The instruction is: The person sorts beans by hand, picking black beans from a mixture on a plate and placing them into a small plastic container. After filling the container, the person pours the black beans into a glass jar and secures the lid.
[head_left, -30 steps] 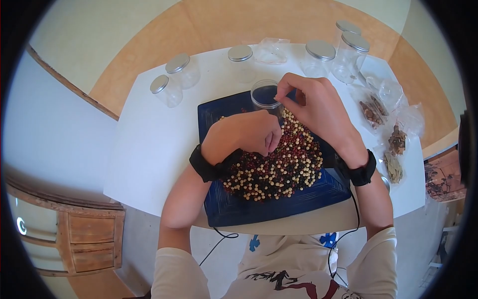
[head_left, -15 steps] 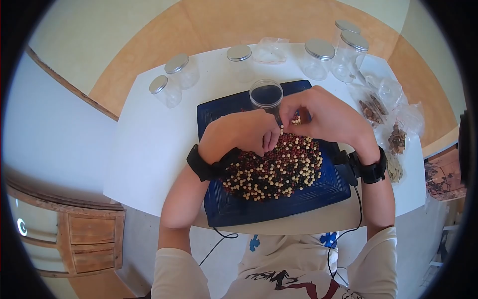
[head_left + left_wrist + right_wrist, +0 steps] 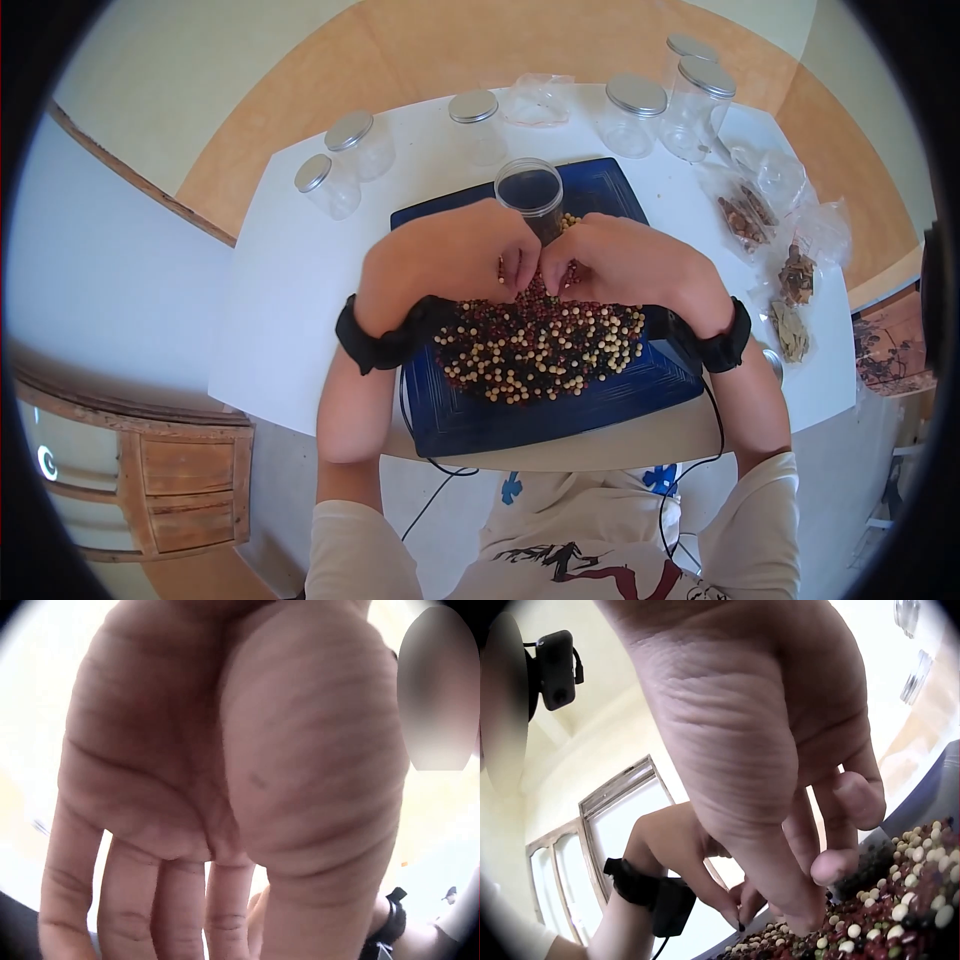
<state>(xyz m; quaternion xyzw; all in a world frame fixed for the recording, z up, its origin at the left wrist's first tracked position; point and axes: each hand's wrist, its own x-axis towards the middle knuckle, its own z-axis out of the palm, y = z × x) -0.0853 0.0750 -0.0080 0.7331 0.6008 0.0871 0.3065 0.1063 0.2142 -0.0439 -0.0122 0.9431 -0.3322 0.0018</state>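
A heap of mixed red, black and cream beans (image 3: 540, 350) covers a dark blue square tray (image 3: 640, 400). At the tray's far side stands an open clear jar (image 3: 543, 211); dark beans show through its wall in the right wrist view. My left hand (image 3: 450, 255) hovers over the heap, in front of the jar, pinching a small black bean (image 3: 741, 927) between thumb and fingertip. Beside it my right hand (image 3: 635, 262) points down, thumb and finger at the heap's surface. Whether those fingertips hold a bean I cannot tell.
Lidded clear jars (image 3: 345, 150) stand along the back of the white table (image 3: 270, 300), several of them at the back right. Clear bags of dried spices (image 3: 795, 275) lie at the right. Cables (image 3: 715, 430) hang from both wrist cameras past the table's front edge.
My right hand has come down from the jar's rim to the heap, beside my left hand. The left hand has shifted slightly left. The jar and tray stay in place.
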